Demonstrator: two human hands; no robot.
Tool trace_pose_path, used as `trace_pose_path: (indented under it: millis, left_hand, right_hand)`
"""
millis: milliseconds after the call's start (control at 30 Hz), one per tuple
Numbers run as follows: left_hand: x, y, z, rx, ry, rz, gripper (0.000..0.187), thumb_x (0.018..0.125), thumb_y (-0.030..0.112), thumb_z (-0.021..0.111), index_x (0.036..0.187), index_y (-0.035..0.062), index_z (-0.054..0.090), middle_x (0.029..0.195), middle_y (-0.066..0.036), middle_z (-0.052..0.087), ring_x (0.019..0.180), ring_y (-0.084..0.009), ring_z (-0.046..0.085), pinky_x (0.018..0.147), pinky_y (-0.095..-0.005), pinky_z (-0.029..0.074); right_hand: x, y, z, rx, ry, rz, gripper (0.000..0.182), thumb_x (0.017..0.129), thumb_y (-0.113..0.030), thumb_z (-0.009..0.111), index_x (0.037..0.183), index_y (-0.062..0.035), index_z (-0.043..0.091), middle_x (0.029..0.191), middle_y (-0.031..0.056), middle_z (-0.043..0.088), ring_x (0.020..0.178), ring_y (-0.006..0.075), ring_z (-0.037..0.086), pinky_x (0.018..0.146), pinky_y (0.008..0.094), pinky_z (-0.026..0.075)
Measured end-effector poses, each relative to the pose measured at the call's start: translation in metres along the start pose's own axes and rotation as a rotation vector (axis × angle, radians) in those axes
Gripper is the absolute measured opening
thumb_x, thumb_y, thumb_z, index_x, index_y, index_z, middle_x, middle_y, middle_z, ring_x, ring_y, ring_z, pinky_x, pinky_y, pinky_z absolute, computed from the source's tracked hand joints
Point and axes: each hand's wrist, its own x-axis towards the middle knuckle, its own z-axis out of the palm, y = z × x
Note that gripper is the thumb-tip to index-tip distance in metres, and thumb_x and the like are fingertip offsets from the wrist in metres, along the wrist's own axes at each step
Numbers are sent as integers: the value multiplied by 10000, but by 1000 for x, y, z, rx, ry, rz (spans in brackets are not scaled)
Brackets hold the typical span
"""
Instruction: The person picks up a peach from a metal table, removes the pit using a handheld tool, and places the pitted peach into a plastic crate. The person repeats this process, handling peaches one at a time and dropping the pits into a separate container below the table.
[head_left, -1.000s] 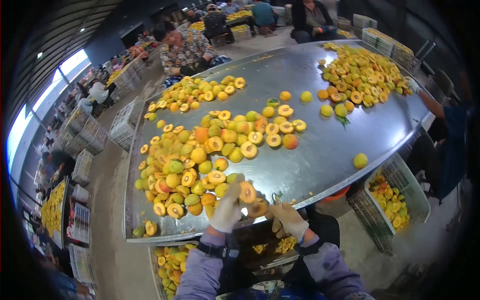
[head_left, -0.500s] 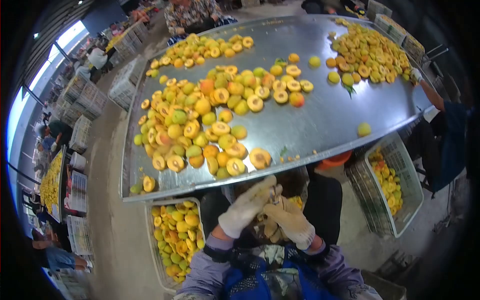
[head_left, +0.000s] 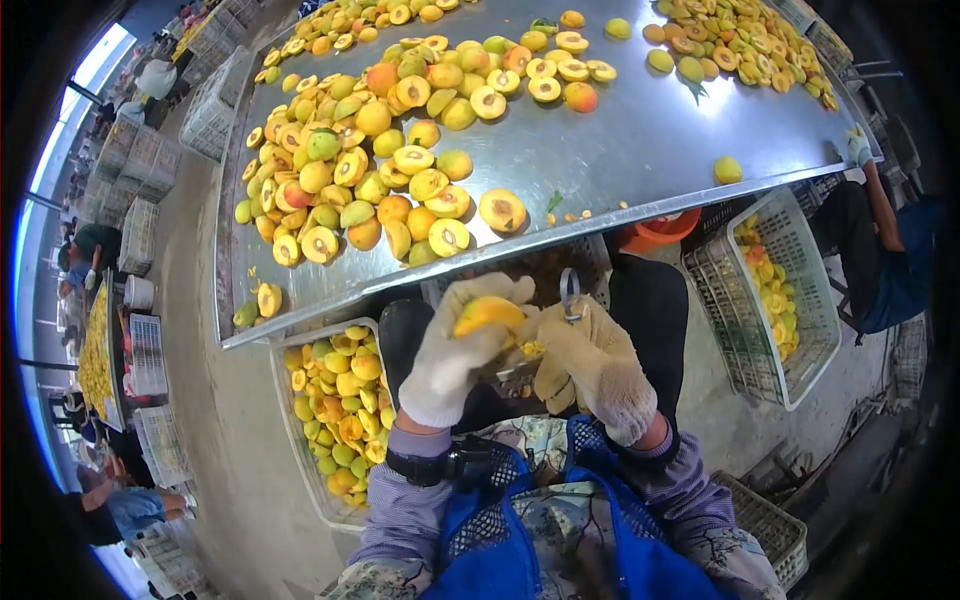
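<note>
My left hand [head_left: 450, 350], in a white glove, is closed around a yellow fruit half [head_left: 488, 316] above my lap. Close beside it on the right, my gloved right hand [head_left: 595, 355] grips a small metal tool [head_left: 570, 290] with a ring-shaped end pointing up. Beyond both hands, a pile of halved yellow fruit [head_left: 375, 120] lies on the metal table [head_left: 640, 130]. Single halves rest near its front edge, one with its pit showing [head_left: 502, 210].
A crate of fruit [head_left: 375, 330] stands left of my legs, another crate [head_left: 790, 375] to the right. An orange-red basin [head_left: 662, 230] sits under the table edge. A co-worker's gloved hand [head_left: 859, 148] is at the table's right edge. More fruit [head_left: 745, 45] lies at the back right.
My hands have moved slightly apart, and the fruit half now shows in my left hand. The metal ring now stands clear above my right hand. The view has tilted down.
</note>
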Motion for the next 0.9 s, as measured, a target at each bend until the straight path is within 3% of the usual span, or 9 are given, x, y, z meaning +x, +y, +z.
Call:
trace_pose_path:
  millis: [267, 333, 367, 467, 533, 633, 767, 867, 900]
  left_hand:
    - [-4, 4, 4, -235, 91, 183, 669, 890, 294, 669, 1429, 30, 373, 1397, -169, 478, 1169, -295, 569, 910, -410, 529]
    - [-5, 3, 7, -462, 60, 189, 687, 904, 386, 650, 1420, 21, 379, 1413, -169, 461, 1209, -334, 545, 910, -429, 532]
    - [-6, 3, 14, -434, 142, 199, 688, 931, 456, 587, 1410, 7, 384, 1411, -176, 458, 1221, -361, 532, 903, -442, 536]
    - [-10, 11, 31, -442, 260, 186, 678, 951, 480, 531, 1405, -1, 384, 1412, -168, 458, 1227, -358, 527, 913, -439, 531]
    - [-12, 9, 29, -360, 221, 201, 673, 960, 487, 506, 1402, -6, 386, 1417, -163, 456, 1229, -344, 526, 930, -429, 521]
    - [-16, 6, 29, -226, 166, 243, 665, 967, 483, 492, 1400, -12, 389, 1426, -153, 451, 1224, -313, 531, 959, -404, 502]
    - [-17, 4, 33, -203, 175, 327, 675, 962, 474, 522, 1407, -15, 388, 1423, -145, 456, 1199, -271, 544, 968, -367, 488]
    - [-17, 2, 34, -236, 195, 323, 692, 954, 489, 535, 1413, -10, 391, 1444, -131, 437, 1229, -264, 517, 965, -361, 486]
    - [-17, 1, 34, -237, 196, 321, 692, 954, 489, 535, 1413, -10, 391, 1444, -131, 437, 1229, -264, 517, 965, -361, 486]
  right_hand:
    - [-11, 10, 7, -327, -147, 193, 318, 922, -308, 636, 1017, -17, 548, 675, 59, 624, 582, 103, 624, 526, 252, 499]
    - [-8, 26, 6, -667, -199, -344, 315, 925, -299, 629, 1019, -8, 549, 682, 57, 625, 567, 122, 631, 525, 267, 509]
    - [-10, 27, 6, -666, -197, -341, 315, 925, -299, 629, 1019, -8, 549, 682, 57, 625, 567, 122, 631, 525, 267, 509]
    - [-12, 19, 11, -495, -158, 82, 309, 930, -284, 617, 1072, -15, 567, 708, 54, 628, 630, 142, 659, 550, 269, 514]
    - [-10, 30, 8, -700, -220, -343, 362, 923, -315, 617, 1120, -14, 573, 719, 65, 638, 628, 156, 671, 547, 276, 514]
    - [-12, 13, 15, -501, -172, 101, 410, 913, -348, 623, 1154, -21, 572, 747, 83, 654, 664, 158, 682, 552, 292, 516]
    - [-14, 17, 15, -497, -129, -12, 444, 903, -382, 627, 1149, -17, 572, 753, 95, 669, 677, 160, 688, 565, 296, 522]
    - [-16, 10, 15, -442, -148, 218, 361, 917, -319, 615, 1185, -79, 580, 821, 81, 649, 686, 165, 674, 569, 294, 519]
    - [-17, 20, 11, -540, -190, 37, 311, 917, -275, 610, 1181, -112, 592, 848, 75, 622, 660, 162, 658, 561, 286, 515]
